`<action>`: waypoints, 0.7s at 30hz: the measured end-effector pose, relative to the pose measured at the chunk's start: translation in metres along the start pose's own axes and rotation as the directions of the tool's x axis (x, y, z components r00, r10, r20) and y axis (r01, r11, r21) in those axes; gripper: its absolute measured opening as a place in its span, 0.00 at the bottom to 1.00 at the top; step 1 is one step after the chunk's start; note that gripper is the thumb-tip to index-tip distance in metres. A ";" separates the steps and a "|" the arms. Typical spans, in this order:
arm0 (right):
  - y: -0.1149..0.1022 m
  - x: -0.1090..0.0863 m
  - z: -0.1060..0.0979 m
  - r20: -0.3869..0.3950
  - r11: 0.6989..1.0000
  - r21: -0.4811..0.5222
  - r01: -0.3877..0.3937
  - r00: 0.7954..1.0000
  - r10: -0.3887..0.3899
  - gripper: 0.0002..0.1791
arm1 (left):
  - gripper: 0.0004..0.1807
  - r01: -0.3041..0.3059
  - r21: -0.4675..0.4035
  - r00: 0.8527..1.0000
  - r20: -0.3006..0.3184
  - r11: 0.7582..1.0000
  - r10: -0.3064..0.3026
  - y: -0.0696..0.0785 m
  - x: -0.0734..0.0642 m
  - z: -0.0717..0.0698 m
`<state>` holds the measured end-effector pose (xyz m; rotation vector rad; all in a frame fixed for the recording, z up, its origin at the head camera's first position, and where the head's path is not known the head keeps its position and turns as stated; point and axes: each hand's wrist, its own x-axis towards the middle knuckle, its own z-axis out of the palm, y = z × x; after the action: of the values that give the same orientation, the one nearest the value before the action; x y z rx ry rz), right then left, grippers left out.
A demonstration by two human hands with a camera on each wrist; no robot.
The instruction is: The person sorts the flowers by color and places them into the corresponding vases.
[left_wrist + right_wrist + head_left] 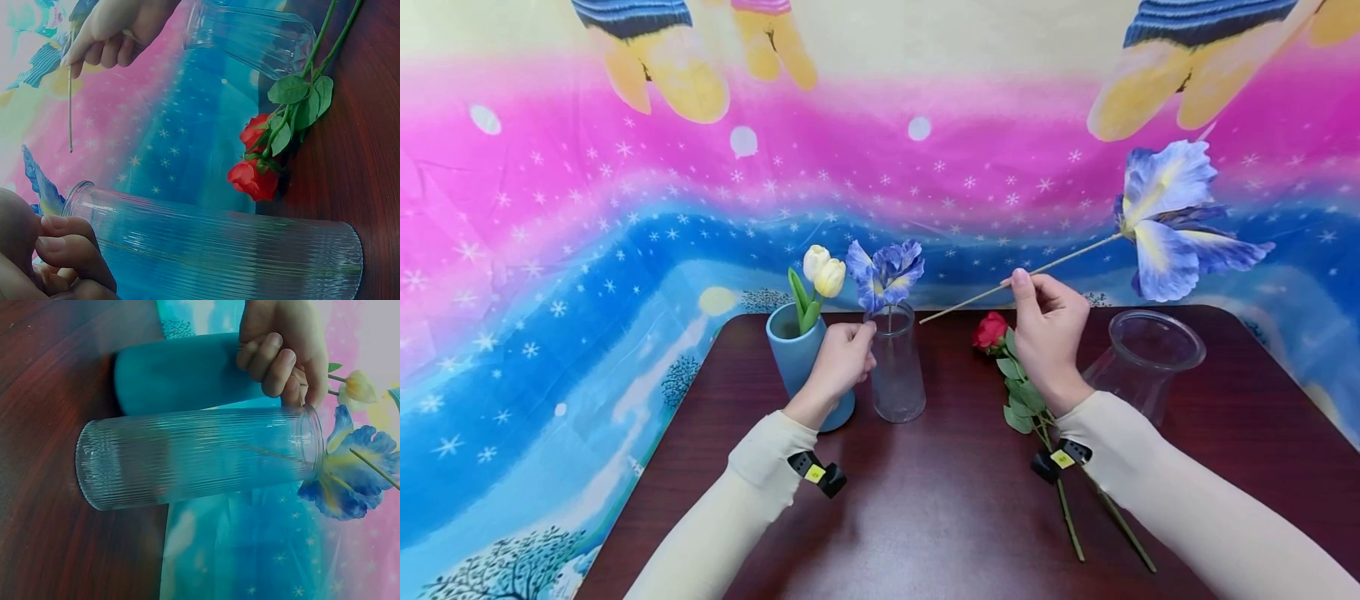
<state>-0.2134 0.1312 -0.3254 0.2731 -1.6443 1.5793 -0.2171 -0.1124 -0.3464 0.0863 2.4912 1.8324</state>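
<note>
My right hand (1051,329) pinches the thin stem of a blue-purple iris (1172,221), its bloom up to the right and its stem end slanting down leftward near the ribbed glass vase (898,375). That vase stands upright with another blue iris (887,273) in it, the bloom just above the rim. Fingers curled, my left hand (842,362) grips the vase at its rim, as the right wrist view shows. Behind this hand, a blue vase (181,375) holds white tulips (824,271) with green leaves.
Red roses (253,178) lie on the dark wooden table (925,517), partly under my right forearm, stems toward the front. A flared clear glass vase (1157,342) stands at the right. A colourful snowflake-patterned cloth (850,183) hangs behind the table.
</note>
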 end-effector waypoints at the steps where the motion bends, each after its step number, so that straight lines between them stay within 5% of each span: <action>1: -0.001 0.001 0.002 0.004 1.000 0.002 0.006 1.000 -0.006 0.15 | 0.30 0.000 0.001 1.000 -0.001 1.000 0.000 0.000 0.000 0.000; 21: 0.001 -0.002 0.034 0.128 0.998 -0.042 -0.042 0.991 0.047 0.13 | 0.30 0.003 -0.008 1.000 0.005 1.000 -0.003 0.000 0.000 0.000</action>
<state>-0.2265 0.0993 -0.3235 0.3256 -1.7900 1.5891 -0.2173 -0.1125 -0.3462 0.0862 2.4797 1.8384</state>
